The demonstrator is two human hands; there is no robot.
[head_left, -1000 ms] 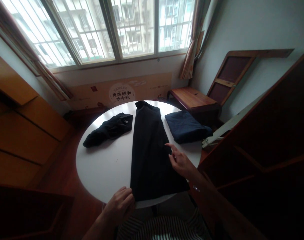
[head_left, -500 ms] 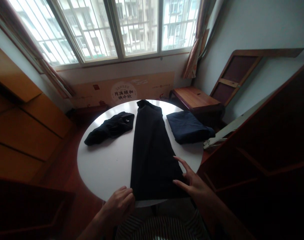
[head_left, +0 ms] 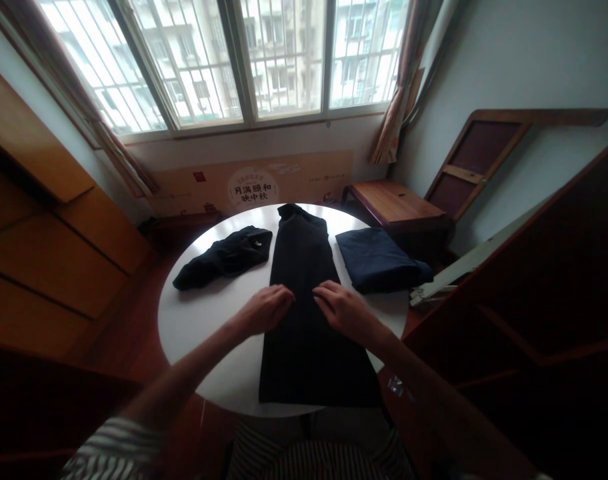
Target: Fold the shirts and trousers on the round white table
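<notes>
A long black garment (head_left: 304,360) lies folded lengthwise on the round white table (head_left: 209,327), its wide end at the near edge and its narrower, bunched end at the far side. Over the left edge of its middle is my left hand (head_left: 271,308), with curled fingers pressed together; whether they pinch any cloth is hidden. Across from it, my right hand (head_left: 341,310) is at the garment's right half, fingers bent and the thumb slightly apart from them. I see no cloth gripped in the right hand. The two hands face each other with a gap of black fabric between them.
Left on the table is a crumpled black garment (head_left: 224,259) with a small white label. A folded navy garment (head_left: 381,260) lies to the right. Beyond the table stand a wooden stool or low table (head_left: 397,200) and a window (head_left: 284,60). Orange cabinets (head_left: 49,267) line the left.
Both hands have moved from the garment's near corners forward to its middle and closer together. The near end now lies without hands on it. The view has shifted slightly.
</notes>
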